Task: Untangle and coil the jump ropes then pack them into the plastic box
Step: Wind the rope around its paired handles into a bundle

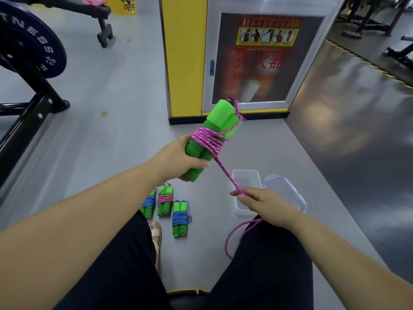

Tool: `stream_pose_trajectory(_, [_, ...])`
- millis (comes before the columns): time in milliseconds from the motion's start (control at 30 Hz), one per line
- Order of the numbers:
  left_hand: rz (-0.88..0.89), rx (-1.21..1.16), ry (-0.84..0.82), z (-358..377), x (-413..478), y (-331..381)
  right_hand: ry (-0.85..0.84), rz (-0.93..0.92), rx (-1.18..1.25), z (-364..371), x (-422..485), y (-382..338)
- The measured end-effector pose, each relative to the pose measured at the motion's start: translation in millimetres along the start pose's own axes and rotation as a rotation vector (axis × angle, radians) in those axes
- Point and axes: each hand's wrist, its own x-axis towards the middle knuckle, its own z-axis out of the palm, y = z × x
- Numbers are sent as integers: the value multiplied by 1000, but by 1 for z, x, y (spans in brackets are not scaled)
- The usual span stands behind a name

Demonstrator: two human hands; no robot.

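3 coiled ropes lie on the floor by the legs. The left hand grips green handles wound with pink rope. The right hand pinches the rope's taut tail, above the open box and lid.

— Where can a hand get down to the floor?
— Left of the three wrapped bundles, the grey floor lies bare out to the black bench frame.
— And the plastic box?
— Its far half lies open from above. The pink cord runs taut from the green handles to the right hand, crossing its left edge; that hand covers the near right corner. The lid lies against its right side.
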Motion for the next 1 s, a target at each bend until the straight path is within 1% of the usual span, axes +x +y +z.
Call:
stream_pose_trajectory(33, [-22, 19, 34, -3, 4, -4, 14, -59, -150, -1, -3, -5])
stream_pose_trajectory(100, [-30, 165, 92, -6, 11, -12, 91, -171, -463, -5, -6, -13])
stream_pose_trajectory(167, [-34, 438, 139, -7, 13, -19, 212, -295, -792, -15, -6, -25])
stream_pose_trajectory(200, [-42, 605, 147, -7, 12, -20, 277, -377, -877, -21, -4, -31])
stream_pose_trajectory(233, [-40, 776, 138, -4, 10, -21, 321, -484, -944, -27, -2, -37])
stream_pose_trajectory(300, [35, 1085, 107, 6, 6, -21, 373, -647, -957, -39, 1, -52])
stream_pose_trajectory(367, [174, 1280, 62, 22, 1, -16, 335, -648, -950, -54, 7, -66])
stream_pose_trajectory(433, [306, 1359, -11, 34, -4, -6, 301, -692, -889, -66, 13, -78])
stream_pose_trajectory(467, [373, 1376, -44, 38, -5, -1, 262, -684, -863, -71, 16, -81])
stream_pose_trajectory(500, [435, 1388, -69, 39, -6, 4, 191, -630, -792, -75, 19, -83])
stream_pose_trajectory(567, [530, 1364, -68, 35, -9, 13, 46, -471, -536, -80, 24, -80])
stream_pose_trajectory(600, [553, 1306, -49, 31, -11, 15, 6, -387, -409, -80, 25, -74])
stream_pose_trajectory(667, [556, 1122, -21, 23, -15, 15, -5, -241, -69, -75, 21, -64])
stream_pose_trajectory(700, [543, 1030, -16, 21, -16, 15, 20, -150, 141, -69, 20, -53])
stream_pose_trajectory(733, [523, 956, -12, 20, -18, 14, 62, -31, 297, -61, 20, -41])
stream_pose_trajectory(767, [496, 900, -5, 20, -19, 13, 92, 91, 353, -51, 17, -33])
stream_pose_trajectory(800, [456, 850, 8, 21, -20, 10, 95, 145, 296, -41, 14, -23])
stream_pose_trajectory(867, [351, 744, 45, 19, -18, 5, 57, 106, 253, -20, 10, -11])
stream_pose_trajectory(900, [301, 690, 60, 18, -16, 2, 41, 93, 301, -13, 10, -6])
stream_pose_trajectory(933, [251, 637, 70, 16, -14, -2, 46, 88, 290, -8, 9, -4])
stream_pose_trajectory(1000, [157, 546, 84, 13, -8, -10, 82, 69, 140, -4, 5, 0])
